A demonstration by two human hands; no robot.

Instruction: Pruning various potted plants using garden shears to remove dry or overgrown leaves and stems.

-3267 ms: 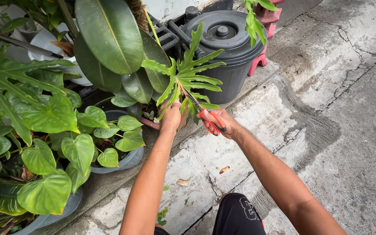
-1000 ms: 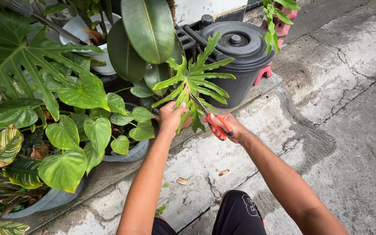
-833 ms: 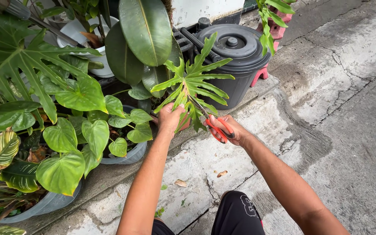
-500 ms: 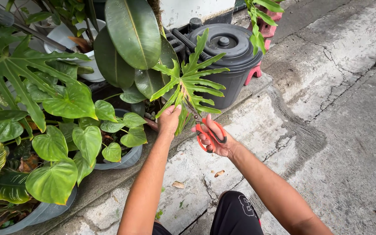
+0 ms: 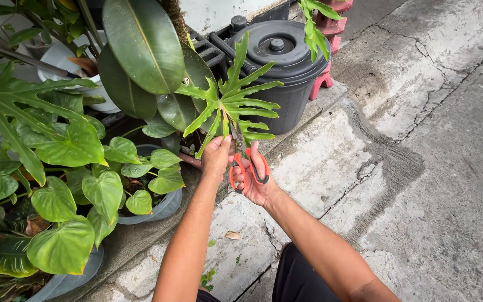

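Note:
My left hand [image 5: 217,156] pinches the base of a deeply lobed green leaf [image 5: 236,100] that stands above it. Beside it, my right hand [image 5: 255,182] grips red-handled scissors [image 5: 247,165], blades pointing up at the leaf's base, right next to the left fingers. Whether the blades touch the stem is hidden by the leaf lobes.
A dark lidded bin [image 5: 283,61] stands behind the leaf. Potted plants fill the left: heart-shaped leaves in grey pots [image 5: 163,206], a large oval leaf [image 5: 143,42], a white pot [image 5: 62,56]. Cracked concrete pavement [image 5: 409,168] spreads to the right. A pink brick [image 5: 322,81] sits by the bin.
My right hand has swung the scissors in from the right, close against the left hand, with the blades now pointing straight up under the leaf. The left hand keeps its hold.

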